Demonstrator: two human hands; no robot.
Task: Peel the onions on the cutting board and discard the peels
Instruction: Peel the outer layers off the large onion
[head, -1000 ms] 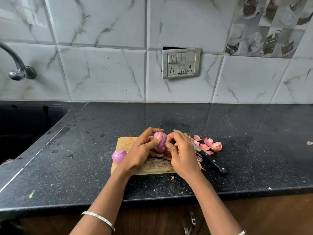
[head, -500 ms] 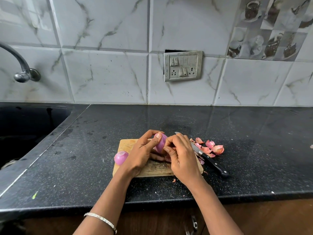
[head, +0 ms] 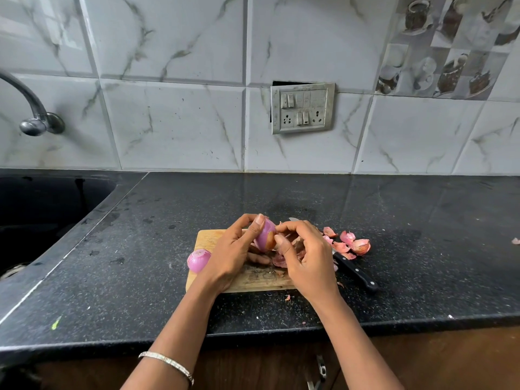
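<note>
My left hand (head: 235,253) grips a purple onion (head: 265,235) and holds it just above the wooden cutting board (head: 206,237). A brown patch of skin still clings to the onion's lower right side. My right hand (head: 305,256) pinches at that skin with thumb and fingers. A second, peeled onion (head: 198,260) lies at the board's left edge. Loose pink peels (head: 350,244) lie on the counter right of the board, and more peel (head: 279,260) lies on the board under my hands.
A black-handled knife (head: 356,273) lies at the board's right edge, its blade partly hidden by my right hand. The black counter (head: 422,249) runs to a sink (head: 42,209) at the left with a tap (head: 33,114). A socket panel (head: 302,108) is on the tiled wall.
The onion has turned a little in my left hand, and the brown skin now shows at its lower right. My right hand's fingers have shifted onto that skin. The view has moved slightly.
</note>
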